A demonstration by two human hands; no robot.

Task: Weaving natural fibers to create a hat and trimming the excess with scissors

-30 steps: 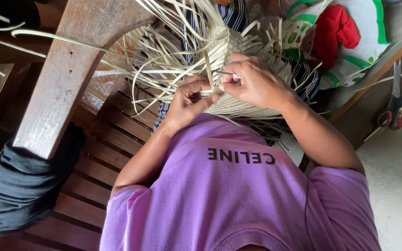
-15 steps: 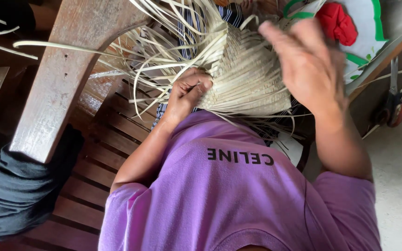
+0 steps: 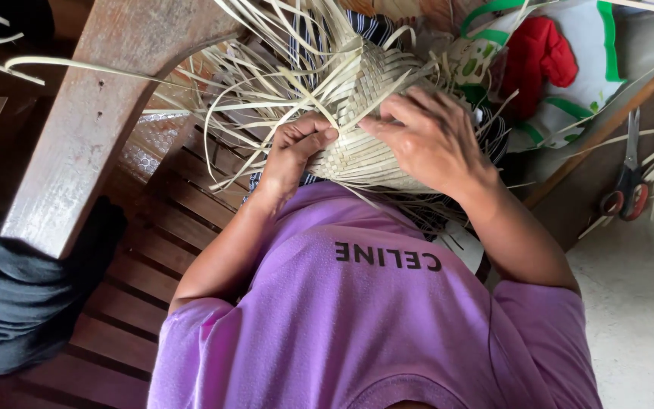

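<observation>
A half-woven piece of pale straw rests on my lap, with several loose strips fanning out from its edges. My left hand is curled at the piece's left edge, thumb and fingers pinching the weave where a strip comes out. My right hand lies over the right side of the weave, fingers bent and pressing it down. My purple shirt fills the lower frame.
A thick wooden beam slants across the left, above a dark cloth bundle. I sit on a slatted wooden bench. Red-handled scissors lie at right by a white-and-green bag holding something red. Pale floor is lower right.
My right hand, at the weave a second ago, swung up away from it half a second ago and has now come back down onto it. My left hand stayed at the edge.
</observation>
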